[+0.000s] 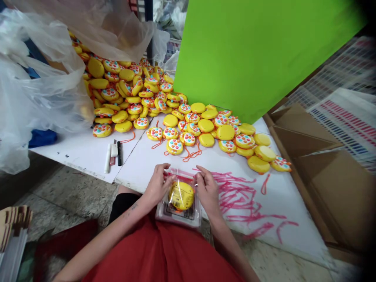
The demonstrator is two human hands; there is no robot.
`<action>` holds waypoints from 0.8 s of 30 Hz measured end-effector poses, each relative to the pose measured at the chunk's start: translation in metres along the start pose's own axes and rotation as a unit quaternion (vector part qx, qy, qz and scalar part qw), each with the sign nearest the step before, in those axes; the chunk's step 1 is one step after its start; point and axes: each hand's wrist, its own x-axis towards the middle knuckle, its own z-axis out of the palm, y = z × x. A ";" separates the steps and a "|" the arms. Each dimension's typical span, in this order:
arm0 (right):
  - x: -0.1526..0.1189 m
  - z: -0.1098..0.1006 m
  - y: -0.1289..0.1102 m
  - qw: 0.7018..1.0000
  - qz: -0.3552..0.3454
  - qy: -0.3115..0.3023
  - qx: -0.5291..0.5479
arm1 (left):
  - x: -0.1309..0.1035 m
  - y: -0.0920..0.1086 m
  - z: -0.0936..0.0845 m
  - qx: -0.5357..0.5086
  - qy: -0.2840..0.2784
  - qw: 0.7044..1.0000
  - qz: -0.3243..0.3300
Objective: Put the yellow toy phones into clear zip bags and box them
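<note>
Hands: two, one left hand (157, 186) and one right hand (208, 192). Bag (179, 176) between them: one, with one toy (182, 196) inside. Loose toys (226, 132) to the right of the heap (126, 88): more than twenty; those in the heap overlap too much for an exact count. Pens: two, one white pen (107, 159) and one black pen (119, 154). White block (114, 150): one. Pink strips (239, 196): more than ten, tangled past exact counting. Green board (235, 55): one. Cartons (337, 184): at least one.
</note>
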 end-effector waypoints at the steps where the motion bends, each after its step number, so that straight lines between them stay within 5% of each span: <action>1: -0.001 0.001 -0.002 1.000 0.002 0.012 0.011 | 0.000 -0.002 0.000 -0.037 -0.013 0.998 -0.040; 6: -0.004 0.001 -0.008 0.999 -0.015 0.038 0.013 | 0.002 -0.008 0.005 -0.138 -0.101 0.978 -0.116; 11: 0.003 -0.003 -0.020 0.976 -0.168 0.059 -0.124 | 0.001 -0.001 0.010 -0.177 -0.118 0.968 -0.131; 17: 0.005 0.008 -0.040 0.931 -0.296 -0.069 -0.203 | 0.000 0.015 0.009 -0.051 -0.135 0.989 -0.014; 24: 0.007 0.019 -0.043 0.898 -0.336 -0.077 -0.273 | 0.002 0.018 0.005 0.136 -0.138 0.979 0.067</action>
